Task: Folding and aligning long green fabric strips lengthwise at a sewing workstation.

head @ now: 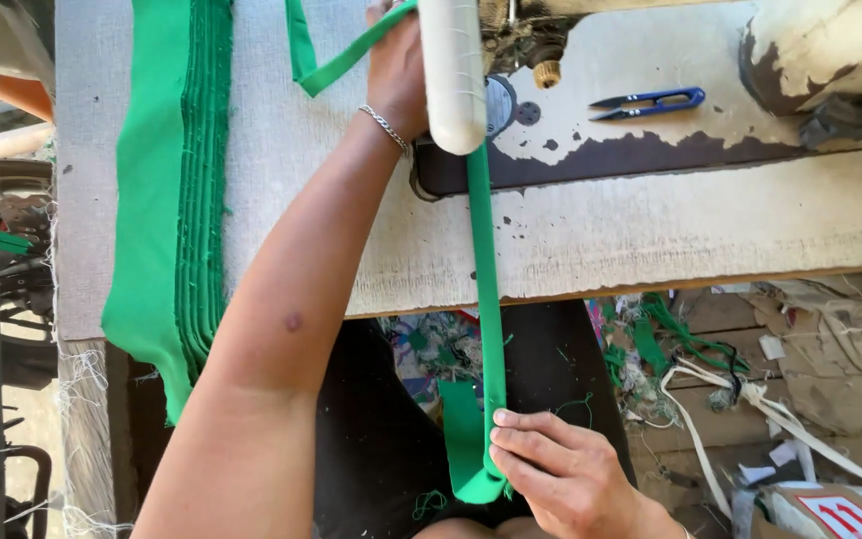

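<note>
A folded green fabric strip point(486, 289) is stretched taut across the sewing machine table point(650, 230), its long axis running from the machine's needle area straight back toward the body. Its near end is pinched in the right hand point(561, 474), below the table edge. Its far end is gripped by the left hand point(398, 75) beside the machine, the hand nearer the needle; blue thread snips point(648, 102) lie apart.

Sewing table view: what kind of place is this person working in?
Probably a small tailoring or garment workshop. A worn sewing machine sits on the cloth-covered table, with blue thread snips on it, a stack of green fabric pieces beside it, and fabric scraps littering the floor.
</note>
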